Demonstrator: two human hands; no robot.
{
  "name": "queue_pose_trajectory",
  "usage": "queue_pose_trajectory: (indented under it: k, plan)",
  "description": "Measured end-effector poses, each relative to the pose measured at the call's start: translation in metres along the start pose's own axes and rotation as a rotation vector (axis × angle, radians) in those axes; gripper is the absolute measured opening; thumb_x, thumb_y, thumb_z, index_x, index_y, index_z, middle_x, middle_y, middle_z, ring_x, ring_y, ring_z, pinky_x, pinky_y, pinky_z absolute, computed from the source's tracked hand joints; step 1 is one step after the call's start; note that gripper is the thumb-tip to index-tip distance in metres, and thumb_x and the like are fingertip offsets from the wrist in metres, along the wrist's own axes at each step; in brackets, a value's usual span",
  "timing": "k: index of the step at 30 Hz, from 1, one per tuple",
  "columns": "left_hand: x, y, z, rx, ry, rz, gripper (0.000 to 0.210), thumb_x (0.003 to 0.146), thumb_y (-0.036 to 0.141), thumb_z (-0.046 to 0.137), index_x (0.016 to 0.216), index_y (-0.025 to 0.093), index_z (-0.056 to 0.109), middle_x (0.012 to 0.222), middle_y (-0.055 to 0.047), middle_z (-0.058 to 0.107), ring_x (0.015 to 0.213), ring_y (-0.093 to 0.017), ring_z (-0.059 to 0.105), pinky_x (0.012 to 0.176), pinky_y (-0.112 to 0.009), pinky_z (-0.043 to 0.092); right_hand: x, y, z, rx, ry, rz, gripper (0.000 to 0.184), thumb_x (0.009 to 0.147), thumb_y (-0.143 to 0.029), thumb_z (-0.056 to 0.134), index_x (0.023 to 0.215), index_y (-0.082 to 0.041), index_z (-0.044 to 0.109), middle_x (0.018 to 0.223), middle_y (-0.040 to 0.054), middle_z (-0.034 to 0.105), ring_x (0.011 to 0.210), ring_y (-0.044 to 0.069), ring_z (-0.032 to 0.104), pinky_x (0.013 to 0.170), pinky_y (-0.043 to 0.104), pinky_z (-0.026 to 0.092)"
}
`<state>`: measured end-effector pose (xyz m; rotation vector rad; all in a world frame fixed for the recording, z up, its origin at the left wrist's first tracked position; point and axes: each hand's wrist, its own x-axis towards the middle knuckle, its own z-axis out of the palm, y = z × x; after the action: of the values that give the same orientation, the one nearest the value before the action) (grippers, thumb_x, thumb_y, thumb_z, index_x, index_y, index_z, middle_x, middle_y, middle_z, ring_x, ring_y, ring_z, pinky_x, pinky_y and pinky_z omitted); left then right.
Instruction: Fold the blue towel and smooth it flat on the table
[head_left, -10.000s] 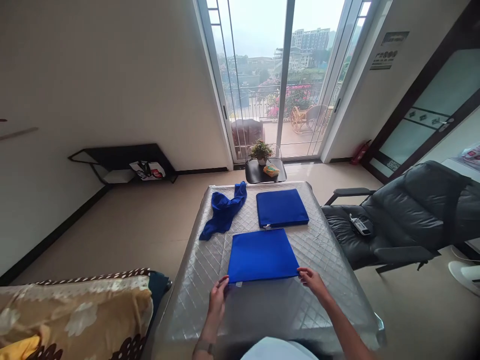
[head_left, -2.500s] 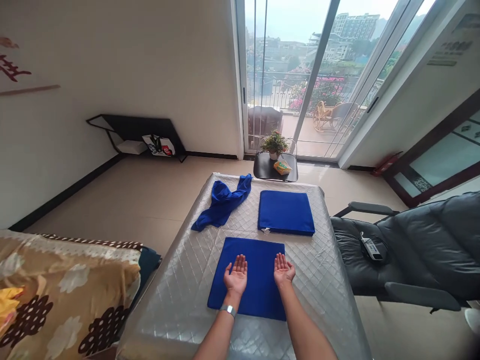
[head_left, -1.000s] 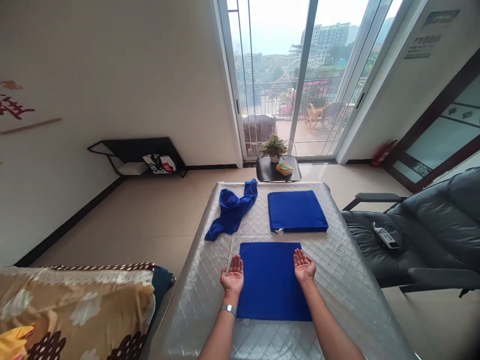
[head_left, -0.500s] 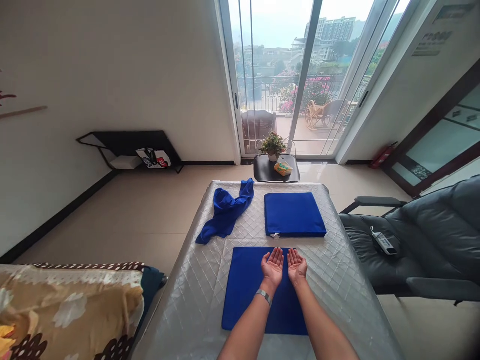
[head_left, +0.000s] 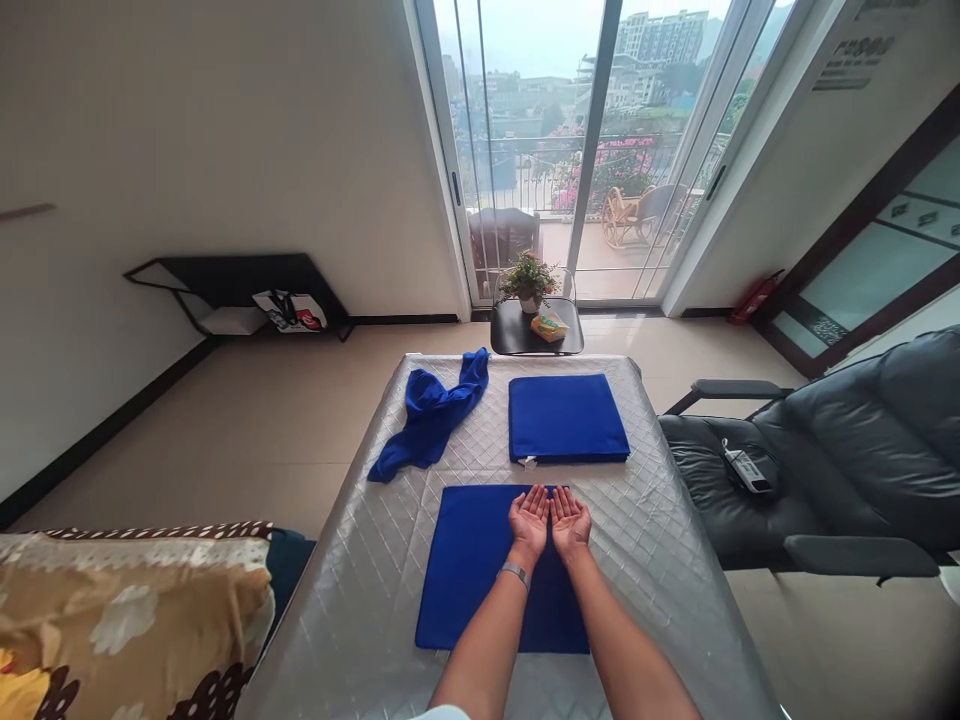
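My left hand [head_left: 530, 520] and my right hand [head_left: 571, 521] are side by side, palms up and fingers stretched out, with nothing in them. Both are over the upper right part of a flat blue cloth [head_left: 465, 570]; whether they touch it I cannot tell. A watch or metal band [head_left: 516, 573] circles my left wrist. Beyond the hands lies a neat stack of folded blue cloth [head_left: 568, 418] with a small white tag at its front edge. A crumpled blue cloth [head_left: 431, 420] lies to its left. All rest on the silvery quilted table cover [head_left: 360, 600].
Behind the table a black chair [head_left: 510, 338] bears a potted plant [head_left: 529, 280] and a yellow packet [head_left: 550, 327]. A dark padded armchair [head_left: 840, 470] with a power strip [head_left: 748, 470] stands right. A bed with a patterned cover [head_left: 172, 610] is at left.
My hands have come closer together, palms still up. The whole view has shifted slightly, so things appear further left. The blue cloths lie as before.
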<state>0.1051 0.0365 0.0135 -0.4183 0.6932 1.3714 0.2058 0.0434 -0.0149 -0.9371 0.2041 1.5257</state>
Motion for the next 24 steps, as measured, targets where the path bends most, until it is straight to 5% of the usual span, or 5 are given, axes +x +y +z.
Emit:
queue_pose_trajectory:
  k: [14, 24]
  plan:
    - [0.001, 0.003, -0.002, -0.031, 0.024, 0.132, 0.037, 0.086, 0.026, 0.051, 0.118, 0.016, 0.067, 0.123, -0.015, 0.069, 0.114, -0.022, 0.066, 0.091, -0.032, 0.056, 0.001, -0.002, -0.001, 0.012, -0.003, 0.032, 0.034, 0.085, -0.031, 0.043, 0.108, -0.019, 0.065, 0.116, 0.0091, 0.072, 0.113, 0.017, 0.067, 0.098, 0.036, 0.054]
    - [-0.012, 0.106, -0.029, -0.065, 0.018, 0.321, 0.04, 0.088, 0.023, 0.048, 0.125, 0.015, 0.063, 0.125, -0.015, 0.068, 0.114, -0.022, 0.067, 0.091, -0.034, 0.057, -0.004, -0.006, 0.004, 0.007, 0.001, 0.033, 0.032, 0.087, -0.03, 0.043, 0.106, -0.019, 0.065, 0.111, 0.0077, 0.074, 0.109, 0.015, 0.069, 0.096, 0.032, 0.055]
